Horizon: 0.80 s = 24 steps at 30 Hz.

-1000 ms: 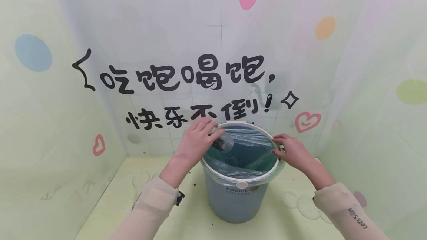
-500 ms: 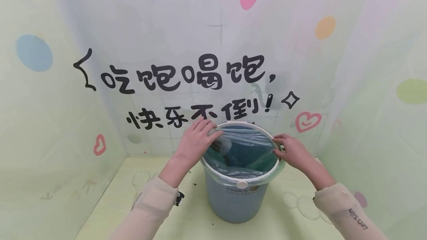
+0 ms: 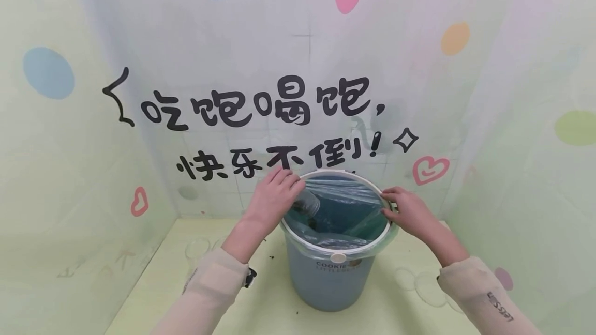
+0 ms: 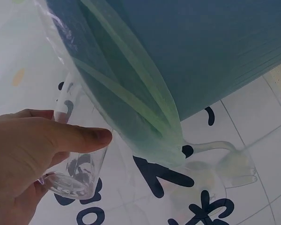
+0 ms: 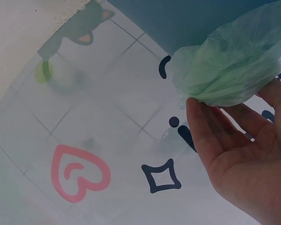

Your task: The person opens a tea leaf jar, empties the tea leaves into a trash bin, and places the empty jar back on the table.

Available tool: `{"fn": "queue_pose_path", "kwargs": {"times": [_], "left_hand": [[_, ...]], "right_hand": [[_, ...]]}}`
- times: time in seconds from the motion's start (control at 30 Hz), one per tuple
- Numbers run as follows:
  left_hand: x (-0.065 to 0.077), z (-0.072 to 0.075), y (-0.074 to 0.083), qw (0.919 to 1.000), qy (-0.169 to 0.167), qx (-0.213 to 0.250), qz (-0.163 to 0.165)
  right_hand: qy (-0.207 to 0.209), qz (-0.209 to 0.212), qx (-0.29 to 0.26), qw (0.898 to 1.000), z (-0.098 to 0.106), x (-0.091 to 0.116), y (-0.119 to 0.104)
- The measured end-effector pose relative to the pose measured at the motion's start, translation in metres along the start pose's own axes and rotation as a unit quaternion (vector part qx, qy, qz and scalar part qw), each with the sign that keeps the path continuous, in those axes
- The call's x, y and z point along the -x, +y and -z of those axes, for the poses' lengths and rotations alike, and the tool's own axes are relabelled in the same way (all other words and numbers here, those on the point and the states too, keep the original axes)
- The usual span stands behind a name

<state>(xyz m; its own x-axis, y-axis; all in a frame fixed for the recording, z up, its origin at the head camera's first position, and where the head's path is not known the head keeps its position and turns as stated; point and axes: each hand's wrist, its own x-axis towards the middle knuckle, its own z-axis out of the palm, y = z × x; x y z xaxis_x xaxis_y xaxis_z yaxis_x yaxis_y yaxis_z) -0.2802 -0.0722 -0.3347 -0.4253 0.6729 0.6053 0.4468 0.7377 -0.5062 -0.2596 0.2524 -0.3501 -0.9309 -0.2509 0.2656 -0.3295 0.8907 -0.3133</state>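
Observation:
A blue-grey trash can with a white rim stands in front of me, lined with a thin greenish plastic bag folded over the rim. My left hand holds a clear cup, tilted with its mouth inside the can's left side. In the left wrist view the thumb and fingers wrap the clear cup, and the wall lettering shows through it. At the right side of the rim, my right hand pinches the rim and bag, its fingertips against the folded bag in the right wrist view.
The can stands on a pale yellow table with a few dark specks. Faint round outlines show at left and right. A printed curtain wall closes the back and both sides, close behind the can.
Inside the can's mouth, the cup has shifted slightly left and down with my left hand, and less dark matter shows in it. The right hand stays on the rim.

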Motion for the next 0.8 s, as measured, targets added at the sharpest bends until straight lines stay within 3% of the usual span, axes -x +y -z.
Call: {"fn": "queue_pose_path", "kwargs": {"times": [0.23, 0.47, 0.67, 0.8], "left_hand": [[-0.0027, 0.0027, -0.002, 0.997, 0.057, 0.039, 0.035], [-0.0007, 0.0045, -0.007, 0.9967, 0.004, 0.06, -0.055], [-0.0003, 0.0054, -0.0099, 0.9952, 0.061, 0.066, -0.037], [0.0015, 0.003, -0.01, 0.9964, 0.031, 0.048, -0.062]], "right_hand": [[0.002, 0.002, 0.0, 1.0, 0.0, 0.0008, -0.0001], [0.004, 0.004, 0.002, 1.0, 0.0008, 0.0014, 0.0], [0.012, 0.011, 0.005, 1.0, 0.0, 0.0022, 0.0009], [0.014, 0.008, 0.006, 1.0, -0.0008, 0.0029, 0.0009]]}}
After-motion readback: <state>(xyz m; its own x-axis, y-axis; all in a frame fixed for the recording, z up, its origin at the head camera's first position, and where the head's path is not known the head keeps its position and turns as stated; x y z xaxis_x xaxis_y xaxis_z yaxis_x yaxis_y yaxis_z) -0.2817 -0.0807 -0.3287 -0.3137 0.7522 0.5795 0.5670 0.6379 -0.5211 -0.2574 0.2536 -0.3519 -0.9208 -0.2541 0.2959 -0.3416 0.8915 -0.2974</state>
